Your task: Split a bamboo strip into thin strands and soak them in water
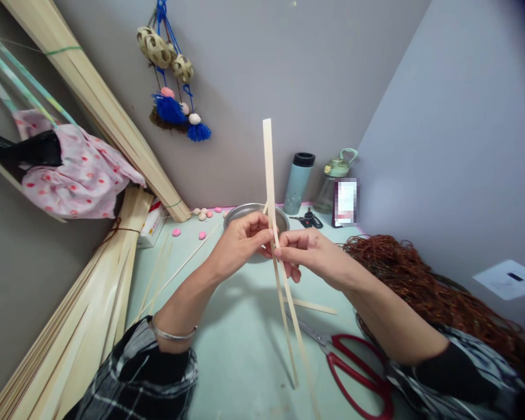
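A long pale bamboo strip (268,163) stands nearly upright between my hands. Below my fingers it parts into two narrower lengths that run down toward me. My left hand (249,236) pinches the strip from the left, thumb against its edge. Just below and to the right, my right hand (308,254) is closed on it too, thumb and forefinger pressed at the place where the lengths diverge. Behind my hands sits a round metal bowl (234,219), partly covered by them. Red-handled scissors (332,344) lie on the table under my right forearm.
Bundles of bamboo strips (91,303) lean at the left beside a pink cloth bag (83,169). At the back stand a blue tumbler (298,184), a green bottle (326,192) and a phone (345,201) near keys (308,219). Brown cord (402,286) is heaped on the right.
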`<state>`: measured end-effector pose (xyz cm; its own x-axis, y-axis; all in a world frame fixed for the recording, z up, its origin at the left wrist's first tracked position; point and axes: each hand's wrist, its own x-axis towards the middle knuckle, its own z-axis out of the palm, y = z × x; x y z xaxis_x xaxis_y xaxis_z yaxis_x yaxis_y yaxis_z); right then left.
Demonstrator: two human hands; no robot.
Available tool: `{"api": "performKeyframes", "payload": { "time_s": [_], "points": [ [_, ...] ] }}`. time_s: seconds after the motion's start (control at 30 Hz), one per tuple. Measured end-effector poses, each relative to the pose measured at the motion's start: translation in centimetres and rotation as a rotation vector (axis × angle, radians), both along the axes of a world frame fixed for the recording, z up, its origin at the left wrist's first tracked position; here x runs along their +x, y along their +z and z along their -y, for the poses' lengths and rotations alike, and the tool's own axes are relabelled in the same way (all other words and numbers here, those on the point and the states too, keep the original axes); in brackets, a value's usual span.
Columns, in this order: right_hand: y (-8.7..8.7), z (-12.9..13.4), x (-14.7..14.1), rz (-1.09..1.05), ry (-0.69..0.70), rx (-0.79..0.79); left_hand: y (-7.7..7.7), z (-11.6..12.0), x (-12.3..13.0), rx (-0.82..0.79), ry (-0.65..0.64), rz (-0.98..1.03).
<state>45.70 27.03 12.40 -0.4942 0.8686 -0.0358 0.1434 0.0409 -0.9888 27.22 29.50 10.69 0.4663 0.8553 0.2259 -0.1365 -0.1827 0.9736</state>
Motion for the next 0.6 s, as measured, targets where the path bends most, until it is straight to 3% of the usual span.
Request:
{"api": "performKeyframes", "payload": {
  "time_s": [0.23, 0.4, 0.6],
  "points": [
    [0.14, 0.08, 0.23, 0.033, 0.039, -0.031, 0.11, 0.03, 0.28, 0.042, 0.017, -0.003],
    [-0.15, -0.45, 0.58, -0.014, -0.022, -0.002, 0.22, 0.22, 0.34, -0.055, -0.06, -0.04],
    [-0.36, -0.53, 0.51, 0.005, -0.019, -0.015, 0.06, 0.32, 0.52, -0.051, -0.029, -0.008]
  ]
}}
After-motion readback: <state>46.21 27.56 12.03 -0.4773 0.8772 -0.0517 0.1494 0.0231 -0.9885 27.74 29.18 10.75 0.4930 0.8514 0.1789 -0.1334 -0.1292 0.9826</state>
